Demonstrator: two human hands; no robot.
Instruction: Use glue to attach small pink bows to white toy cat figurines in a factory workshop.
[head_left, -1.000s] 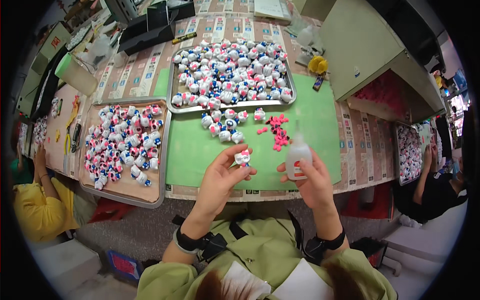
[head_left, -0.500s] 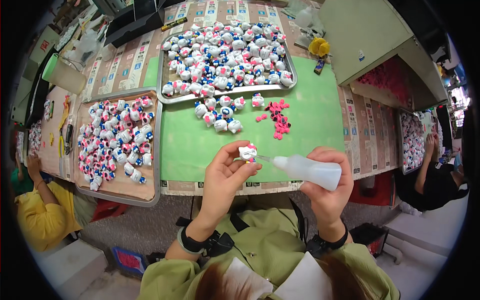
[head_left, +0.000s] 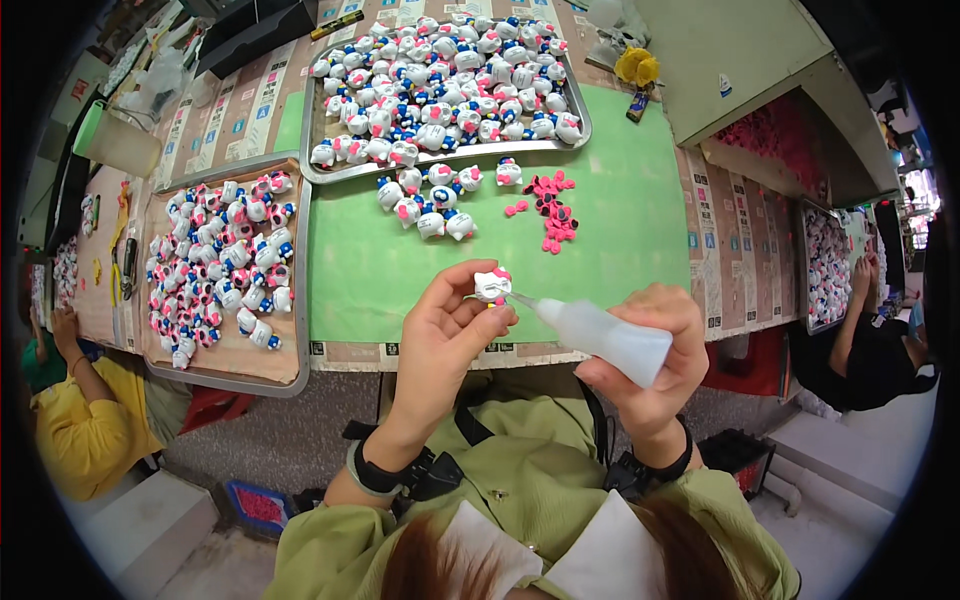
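My left hand (head_left: pixel 437 335) pinches a small white cat-shaped figurine (head_left: pixel 491 286) with a pink bow between thumb and fingers, above the front of the green mat (head_left: pixel 350 275). My right hand (head_left: pixel 683 345) is wrapped round a translucent white squeeze bottle (head_left: pixel 605 340). The bottle lies tilted, its thin nozzle pointing left, with the tip at the figurine's lower right side. I cannot tell whether the tip touches it. Beyond my hands sit several loose figurines (head_left: pixel 432 222) and a small pile of pink pieces (head_left: pixel 552 205), some showing dark faces.
A metal tray (head_left: pixel 455 158) full of figurines stands at the back, and another tray (head_left: pixel 303 300) at the left. A grey cabinet (head_left: pixel 740 60) borders the right side, near a yellow sponge-like object (head_left: pixel 637 67). Co-workers in yellow (head_left: pixel 90 430) and black (head_left: pixel 870 365) sit at either side.
The view has shifted slightly, so the table sits higher in it. The bottle is tilted more steeply, and its tip has moved lower along the figurine, which has turned a little.
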